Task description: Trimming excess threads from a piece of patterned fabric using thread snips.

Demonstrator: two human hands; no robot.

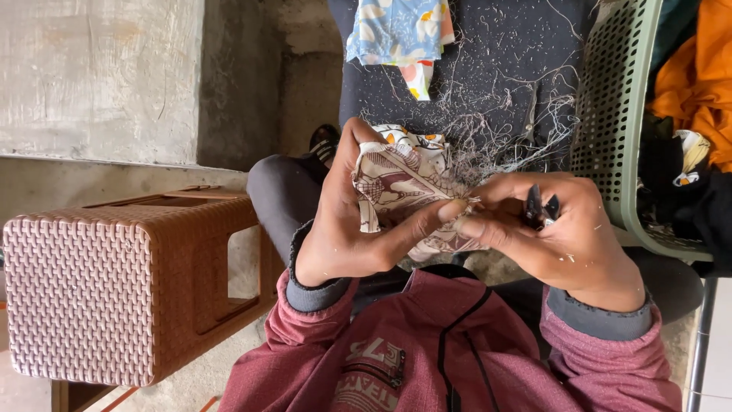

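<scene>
Fingers of both hands meet at one spot, pinching the edge of a printed cloth piece (400,191) bunched above the lap. Behind stand a woven brown stool (114,290) and a green perforated chair (618,122), the dark fabric (473,69) between them littered with loose thread trimmings (511,130). The left hand (343,221) grips the cloth taut; the right hand (549,229) nips its hem while palming small black snips (541,206), seemingly kept ready.
</scene>
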